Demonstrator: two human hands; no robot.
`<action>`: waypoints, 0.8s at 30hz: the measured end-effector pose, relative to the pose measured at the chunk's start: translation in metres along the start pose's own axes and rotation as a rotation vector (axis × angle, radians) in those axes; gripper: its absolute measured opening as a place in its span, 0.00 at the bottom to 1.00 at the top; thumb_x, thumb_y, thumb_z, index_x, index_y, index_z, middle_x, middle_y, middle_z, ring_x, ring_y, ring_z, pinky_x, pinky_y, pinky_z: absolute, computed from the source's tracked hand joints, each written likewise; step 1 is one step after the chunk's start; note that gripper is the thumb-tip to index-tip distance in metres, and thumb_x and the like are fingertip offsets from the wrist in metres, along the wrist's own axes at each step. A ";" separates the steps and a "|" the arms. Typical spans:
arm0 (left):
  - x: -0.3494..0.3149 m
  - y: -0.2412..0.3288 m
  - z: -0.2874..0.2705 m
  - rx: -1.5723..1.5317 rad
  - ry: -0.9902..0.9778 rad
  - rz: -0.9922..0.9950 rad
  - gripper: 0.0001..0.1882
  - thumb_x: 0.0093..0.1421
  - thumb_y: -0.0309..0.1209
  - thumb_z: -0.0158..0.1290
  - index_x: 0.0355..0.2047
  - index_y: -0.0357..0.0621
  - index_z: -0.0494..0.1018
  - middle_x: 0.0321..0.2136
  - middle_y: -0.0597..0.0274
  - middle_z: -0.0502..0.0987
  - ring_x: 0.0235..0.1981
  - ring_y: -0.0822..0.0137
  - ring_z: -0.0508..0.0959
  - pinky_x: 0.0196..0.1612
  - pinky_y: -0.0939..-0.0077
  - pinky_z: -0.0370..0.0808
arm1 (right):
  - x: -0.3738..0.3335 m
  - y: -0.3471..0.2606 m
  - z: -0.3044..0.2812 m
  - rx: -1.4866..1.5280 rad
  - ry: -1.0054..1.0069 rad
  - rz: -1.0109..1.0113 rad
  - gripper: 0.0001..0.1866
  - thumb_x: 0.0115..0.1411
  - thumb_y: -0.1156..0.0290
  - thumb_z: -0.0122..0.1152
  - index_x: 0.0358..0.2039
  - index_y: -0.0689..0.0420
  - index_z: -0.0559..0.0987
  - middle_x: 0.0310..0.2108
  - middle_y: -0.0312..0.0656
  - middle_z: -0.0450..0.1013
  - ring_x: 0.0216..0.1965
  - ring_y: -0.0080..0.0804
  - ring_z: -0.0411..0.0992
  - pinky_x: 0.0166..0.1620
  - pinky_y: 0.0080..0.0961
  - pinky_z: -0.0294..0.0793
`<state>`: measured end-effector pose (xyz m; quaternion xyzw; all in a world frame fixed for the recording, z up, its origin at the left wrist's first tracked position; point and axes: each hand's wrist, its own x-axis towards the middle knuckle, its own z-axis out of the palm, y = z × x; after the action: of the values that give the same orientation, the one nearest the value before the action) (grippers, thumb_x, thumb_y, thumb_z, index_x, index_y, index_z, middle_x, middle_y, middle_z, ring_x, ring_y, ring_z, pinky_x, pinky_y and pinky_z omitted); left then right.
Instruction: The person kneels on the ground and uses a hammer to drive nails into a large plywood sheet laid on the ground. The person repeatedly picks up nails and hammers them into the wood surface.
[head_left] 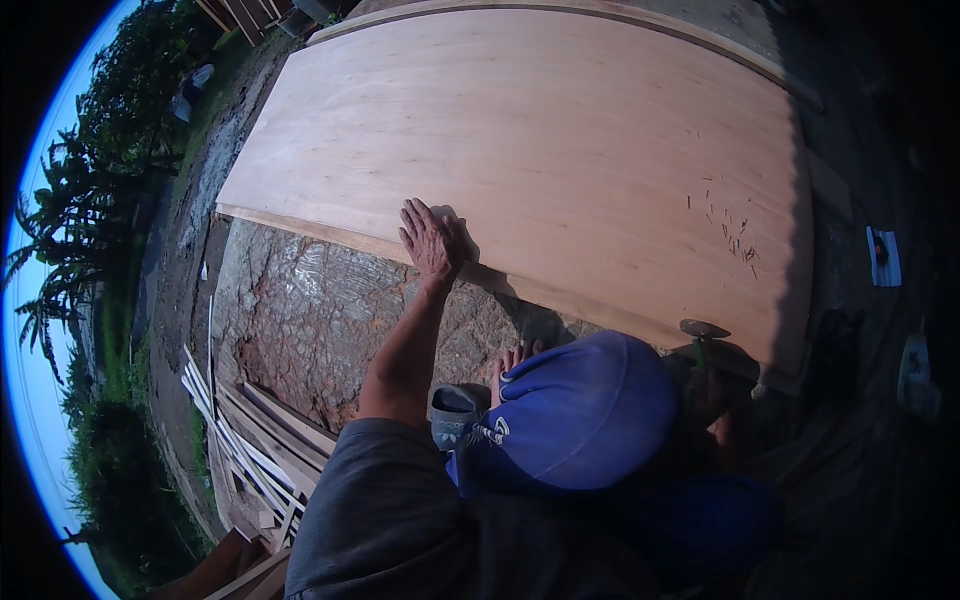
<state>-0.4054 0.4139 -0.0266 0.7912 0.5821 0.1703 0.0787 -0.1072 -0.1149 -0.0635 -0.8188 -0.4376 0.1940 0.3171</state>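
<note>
A large plywood sheet [520, 120] lies in front of me with a wooden strip along its near edge. My left hand [430, 243] rests flat on it near that edge, fingers stretched out and holding nothing. Lower right, my right hand [708, 392] is in deep shadow, closed around the green handle of a hammer. The dark head of the hammer [705, 328] is over the sheet's near right corner. Several loose nails [735, 238] are scattered on the right part of the sheet.
Rounded blue cloth [590, 410], apparently over my bent knee, blocks the lower middle. A grey clog [455, 415] and bare toes [515, 358] show beside it. Rough stone-like ground [310, 320] runs under the near edge. Wood strips [255, 440] lie lower left; a small white packet [883, 257] lies right.
</note>
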 end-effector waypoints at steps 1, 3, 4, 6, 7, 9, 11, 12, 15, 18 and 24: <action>0.005 -0.016 -0.005 0.008 -0.033 0.024 0.41 0.72 0.52 0.34 0.74 0.33 0.43 0.75 0.39 0.45 0.76 0.42 0.42 0.75 0.43 0.38 | 0.004 0.000 -0.010 0.094 -0.029 0.034 0.15 0.73 0.69 0.51 0.56 0.60 0.76 0.40 0.56 0.79 0.38 0.58 0.79 0.37 0.43 0.77; 0.005 -0.021 0.004 0.016 -0.069 0.095 0.40 0.71 0.51 0.33 0.74 0.33 0.45 0.74 0.40 0.47 0.76 0.43 0.44 0.75 0.43 0.39 | 0.011 -0.003 -0.031 0.277 -0.090 0.121 0.15 0.73 0.69 0.51 0.56 0.59 0.75 0.39 0.56 0.79 0.37 0.59 0.78 0.38 0.44 0.76; 0.003 -0.019 0.008 0.005 -0.055 0.095 0.40 0.71 0.50 0.33 0.74 0.33 0.46 0.74 0.40 0.48 0.76 0.43 0.45 0.74 0.43 0.39 | 0.018 -0.007 -0.046 0.224 -0.134 0.118 0.15 0.73 0.68 0.51 0.56 0.59 0.75 0.39 0.56 0.79 0.37 0.59 0.78 0.39 0.45 0.75; 0.000 -0.013 0.013 -0.015 -0.024 0.097 0.40 0.70 0.50 0.32 0.73 0.32 0.47 0.74 0.40 0.49 0.76 0.44 0.46 0.74 0.42 0.40 | 0.050 -0.037 -0.079 -0.015 -0.243 0.048 0.15 0.73 0.67 0.50 0.56 0.58 0.75 0.38 0.57 0.78 0.38 0.61 0.77 0.40 0.47 0.74; -0.002 -0.012 0.012 -0.013 -0.040 0.096 0.40 0.70 0.50 0.32 0.73 0.32 0.47 0.74 0.41 0.49 0.76 0.44 0.46 0.74 0.42 0.39 | 0.078 -0.069 -0.097 -0.197 -0.304 -0.018 0.15 0.73 0.67 0.50 0.56 0.57 0.75 0.37 0.58 0.77 0.38 0.62 0.76 0.40 0.48 0.73; 0.001 -0.015 0.005 0.010 -0.056 0.095 0.40 0.70 0.48 0.32 0.74 0.33 0.47 0.75 0.41 0.49 0.76 0.45 0.47 0.74 0.43 0.39 | 0.136 -0.164 -0.103 -0.176 -0.496 0.113 0.19 0.73 0.65 0.49 0.60 0.58 0.73 0.36 0.59 0.77 0.39 0.65 0.75 0.42 0.54 0.72; 0.003 -0.019 0.006 0.024 -0.068 0.106 0.40 0.70 0.49 0.32 0.74 0.34 0.47 0.75 0.43 0.49 0.76 0.48 0.47 0.74 0.44 0.38 | 0.164 -0.191 -0.083 -0.148 -0.508 -0.068 0.21 0.72 0.65 0.50 0.63 0.57 0.71 0.37 0.55 0.77 0.37 0.63 0.76 0.42 0.53 0.73; 0.004 -0.010 0.007 0.004 -0.081 0.100 0.40 0.70 0.49 0.32 0.74 0.34 0.47 0.75 0.43 0.49 0.76 0.48 0.47 0.74 0.44 0.38 | 0.171 -0.204 -0.071 -0.172 -0.513 -0.176 0.22 0.71 0.65 0.51 0.64 0.55 0.71 0.36 0.54 0.77 0.35 0.60 0.76 0.41 0.51 0.75; 0.007 -0.008 0.009 -0.018 -0.035 0.125 0.39 0.71 0.50 0.31 0.73 0.35 0.49 0.74 0.45 0.51 0.76 0.50 0.50 0.74 0.44 0.39 | 0.190 -0.227 -0.019 -0.305 -0.571 -0.502 0.27 0.69 0.67 0.55 0.68 0.50 0.69 0.32 0.50 0.74 0.31 0.52 0.76 0.37 0.47 0.77; 0.005 -0.016 0.013 -0.009 0.013 0.151 0.38 0.71 0.50 0.31 0.73 0.37 0.51 0.74 0.46 0.53 0.75 0.50 0.52 0.74 0.44 0.40 | 0.194 -0.246 0.033 -0.405 -0.696 -0.654 0.30 0.67 0.67 0.58 0.69 0.45 0.68 0.28 0.49 0.70 0.28 0.48 0.76 0.33 0.46 0.77; 0.000 -0.023 0.014 -0.024 0.049 0.168 0.36 0.71 0.49 0.33 0.72 0.39 0.54 0.73 0.48 0.57 0.74 0.52 0.56 0.73 0.45 0.43 | 0.186 -0.278 0.078 -0.359 -0.819 -0.511 0.31 0.68 0.69 0.56 0.71 0.38 0.65 0.29 0.54 0.72 0.29 0.52 0.76 0.35 0.47 0.77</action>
<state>-0.4211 0.4225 -0.0470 0.8319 0.5132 0.2024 0.0592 -0.2172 0.1841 0.0640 -0.5840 -0.7385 0.3369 0.0111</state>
